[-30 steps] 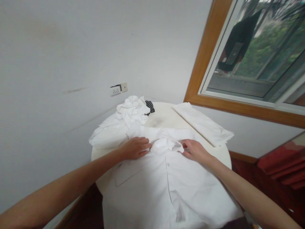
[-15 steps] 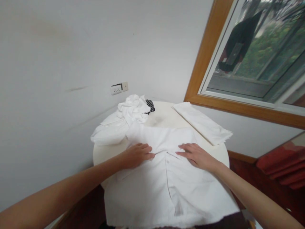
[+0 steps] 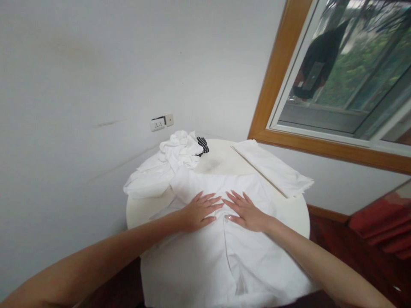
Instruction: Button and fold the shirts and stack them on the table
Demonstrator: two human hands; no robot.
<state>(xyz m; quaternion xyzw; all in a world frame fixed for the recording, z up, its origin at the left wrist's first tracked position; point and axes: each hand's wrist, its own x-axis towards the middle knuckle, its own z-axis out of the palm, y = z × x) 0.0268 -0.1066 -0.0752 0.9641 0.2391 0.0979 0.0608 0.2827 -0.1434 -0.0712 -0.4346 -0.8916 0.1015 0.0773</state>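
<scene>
A white buttoned shirt lies spread over the round table, its lower part hanging past the near edge. Flat on its upper part rests my left hand, fingers spread and pointing right. My right hand mirrors it just to the right, also flat with its fingers apart. The fingertips of both nearly meet above the button line, and the right thumb is by a button. Neither hand grips the cloth. Some of the fabric under the palms is hidden.
At the back left lies a crumpled white heap of cloth with a black striped piece beside it. A folded white cloth is at the right rim. Behind are a wall socket and a wood-framed window; a red curtain hangs at right.
My two hands have come closer together over the middle of the shirt. Their fingers have straightened and spread flat on the cloth, which lies smoother near the button line.
</scene>
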